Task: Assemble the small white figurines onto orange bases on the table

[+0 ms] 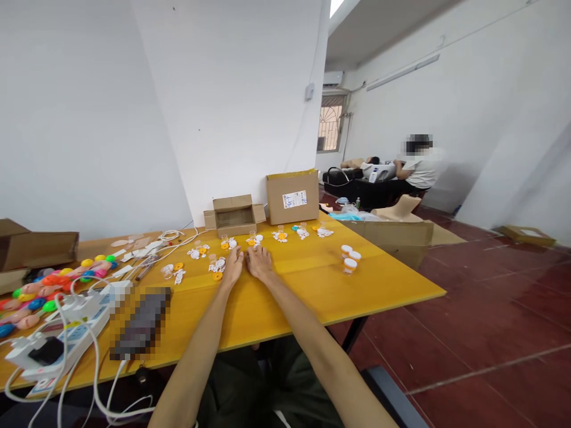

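Both hands reach forward over the yellow table (285,297). My left hand (234,263) rests near a group of white pieces (217,265) with an orange ring (217,276); its fingers are close together, and whether they hold anything is too small to tell. My right hand (259,261) lies palm down just right of it, fingers spread, with nothing visible in it. Beyond the hands are small clusters of white pieces, clear cups and orange or teal rings, such as one cluster (280,236). Three white-lidded jars (350,266) stand at the right.
An open cardboard box (235,217) and a taller closed one (293,199) stand at the back. Power strips (75,333), cables, a blurred dark object (141,324) and colourful toys (49,288) occupy the left. A person (419,169) sits in the right background.
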Demonstrator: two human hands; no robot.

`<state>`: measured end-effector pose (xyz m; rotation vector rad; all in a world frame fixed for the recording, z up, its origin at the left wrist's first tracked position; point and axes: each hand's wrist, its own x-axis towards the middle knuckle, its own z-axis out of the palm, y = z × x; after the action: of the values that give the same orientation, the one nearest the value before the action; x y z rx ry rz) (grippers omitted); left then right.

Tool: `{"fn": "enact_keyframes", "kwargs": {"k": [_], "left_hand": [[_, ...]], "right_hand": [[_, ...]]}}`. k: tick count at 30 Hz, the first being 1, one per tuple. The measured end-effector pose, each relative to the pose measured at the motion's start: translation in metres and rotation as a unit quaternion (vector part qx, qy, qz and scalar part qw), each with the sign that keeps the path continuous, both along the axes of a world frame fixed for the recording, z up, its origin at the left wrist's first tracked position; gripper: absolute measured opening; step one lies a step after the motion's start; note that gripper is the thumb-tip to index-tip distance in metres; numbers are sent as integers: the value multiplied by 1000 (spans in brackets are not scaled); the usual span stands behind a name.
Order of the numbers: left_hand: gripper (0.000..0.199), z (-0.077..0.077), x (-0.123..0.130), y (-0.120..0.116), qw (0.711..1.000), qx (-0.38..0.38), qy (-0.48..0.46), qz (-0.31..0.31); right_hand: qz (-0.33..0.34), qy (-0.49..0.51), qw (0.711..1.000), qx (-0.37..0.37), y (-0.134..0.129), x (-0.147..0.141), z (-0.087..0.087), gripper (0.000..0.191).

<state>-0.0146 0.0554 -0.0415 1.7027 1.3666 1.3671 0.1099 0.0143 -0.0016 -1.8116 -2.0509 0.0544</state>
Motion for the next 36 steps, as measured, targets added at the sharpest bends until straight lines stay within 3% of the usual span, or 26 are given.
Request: {"fn": "enact_keyframes", "kwargs": {"k": [11,27,36], "left_hand": [[21,5,5,-5,999,-42,15,-8],[16,10,13,-20,996,-42,73,-8],[13,7,10,-22,995,-25,96,-10]], "right_hand": [[-43,-3,999,-11,9,48,-4,26],[-179,-57,982,15,36,201,-30,32],[-230,28,972,31,42,224,-25,38]]}}
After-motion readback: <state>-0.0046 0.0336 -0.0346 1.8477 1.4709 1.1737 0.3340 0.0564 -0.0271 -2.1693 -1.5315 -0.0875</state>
